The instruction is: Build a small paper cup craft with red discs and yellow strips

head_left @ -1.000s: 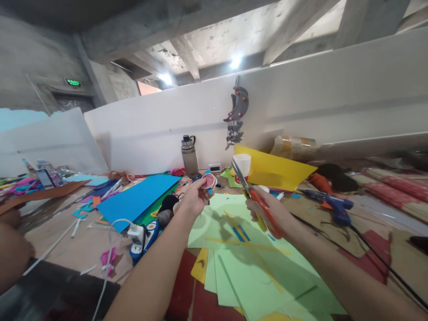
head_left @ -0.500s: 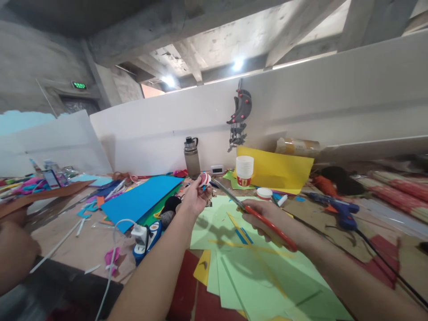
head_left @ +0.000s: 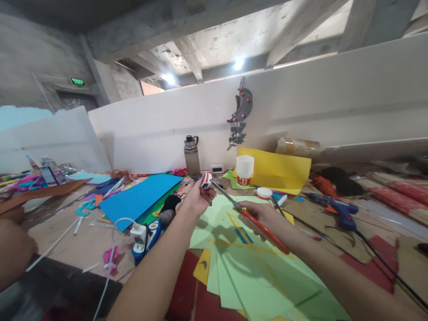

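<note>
In my left hand (head_left: 200, 198) is a small white piece with red stripes (head_left: 207, 179), pinched between thumb and fingers. It looks like part of a paper cup. My right hand (head_left: 259, 218) grips a pair of scissors with red handles (head_left: 267, 232). Their blades point up and left, tips right beside the striped piece; whether they touch it I cannot tell. Below both hands lie overlapping light green sheets (head_left: 240, 267) with thin yellow and blue strips on them. Beyond my right hand stand stacked paper cups (head_left: 245, 169) and a low white disc with a red side (head_left: 264, 193).
A blue sheet (head_left: 140, 198) and a power strip (head_left: 149, 238) with a white plug lie left. A bottle (head_left: 191, 156) stands at the back, beside a yellow sheet (head_left: 277, 169). A blue glue gun (head_left: 344, 211) rests right. Another person's arm (head_left: 15, 240) shows at far left.
The striped piece has turned a little in my left hand and shows more of its side. The scissors' handles have shifted slightly left with my right hand.
</note>
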The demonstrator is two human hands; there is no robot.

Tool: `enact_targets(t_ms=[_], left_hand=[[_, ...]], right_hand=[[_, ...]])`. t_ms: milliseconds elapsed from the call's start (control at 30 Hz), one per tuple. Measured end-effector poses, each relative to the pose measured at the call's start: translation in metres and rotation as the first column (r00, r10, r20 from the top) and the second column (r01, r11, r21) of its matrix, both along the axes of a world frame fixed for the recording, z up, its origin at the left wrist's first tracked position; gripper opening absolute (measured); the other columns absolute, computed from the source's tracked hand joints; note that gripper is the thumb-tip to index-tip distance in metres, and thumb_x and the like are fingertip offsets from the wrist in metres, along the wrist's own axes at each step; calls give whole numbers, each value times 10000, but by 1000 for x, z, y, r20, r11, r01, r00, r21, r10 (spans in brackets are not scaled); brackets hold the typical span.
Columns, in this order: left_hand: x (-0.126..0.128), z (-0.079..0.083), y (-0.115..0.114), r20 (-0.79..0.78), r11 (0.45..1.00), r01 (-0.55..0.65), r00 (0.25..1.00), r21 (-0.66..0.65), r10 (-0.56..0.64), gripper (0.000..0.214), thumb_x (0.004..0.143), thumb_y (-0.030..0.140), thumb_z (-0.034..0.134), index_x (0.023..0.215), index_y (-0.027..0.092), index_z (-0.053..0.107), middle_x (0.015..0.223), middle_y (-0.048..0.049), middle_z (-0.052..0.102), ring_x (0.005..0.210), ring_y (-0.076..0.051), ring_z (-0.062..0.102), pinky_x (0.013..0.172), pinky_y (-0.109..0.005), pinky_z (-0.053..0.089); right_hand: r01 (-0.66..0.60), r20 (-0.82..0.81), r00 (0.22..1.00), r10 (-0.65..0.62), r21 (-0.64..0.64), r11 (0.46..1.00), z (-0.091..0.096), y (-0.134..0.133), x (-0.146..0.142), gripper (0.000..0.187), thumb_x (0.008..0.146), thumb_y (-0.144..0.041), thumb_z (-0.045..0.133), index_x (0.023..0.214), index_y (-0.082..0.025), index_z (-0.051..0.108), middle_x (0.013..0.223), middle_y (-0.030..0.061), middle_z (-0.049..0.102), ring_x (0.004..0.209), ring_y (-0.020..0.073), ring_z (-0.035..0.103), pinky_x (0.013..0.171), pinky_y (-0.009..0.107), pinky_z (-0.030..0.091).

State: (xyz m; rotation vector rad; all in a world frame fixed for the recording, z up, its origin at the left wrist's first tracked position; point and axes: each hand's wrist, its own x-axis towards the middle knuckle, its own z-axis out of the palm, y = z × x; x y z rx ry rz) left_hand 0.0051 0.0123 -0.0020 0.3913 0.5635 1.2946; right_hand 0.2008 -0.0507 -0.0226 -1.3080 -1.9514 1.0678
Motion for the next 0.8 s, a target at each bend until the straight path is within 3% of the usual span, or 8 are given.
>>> enact_targets(t_ms=[333, 800], left_hand=[[5, -2, 1, 37, 999, -38, 999, -23, 39, 151, 820, 218, 539, 732, 102, 579, 546, -20, 550, 465, -83, 526, 385, -158, 394], [7, -1, -1, 42, 998, -56, 997, -22, 57, 186, 844, 210, 497, 703, 101, 552, 557, -30, 535, 462, -68, 483, 393, -148, 384]], right_hand=[[5, -3, 1000, -5, 24, 1000, 1, -3, -4, 389, 754, -404, 509, 1075, -207, 605, 532, -40, 527, 343, 75, 442, 313, 180, 375], [4, 34, 999, -10, 170, 985, 6, -5, -7, 301, 745, -319, 506, 954, -186, 678, 418, -46, 487, 351, 91, 400, 373, 203, 350]])
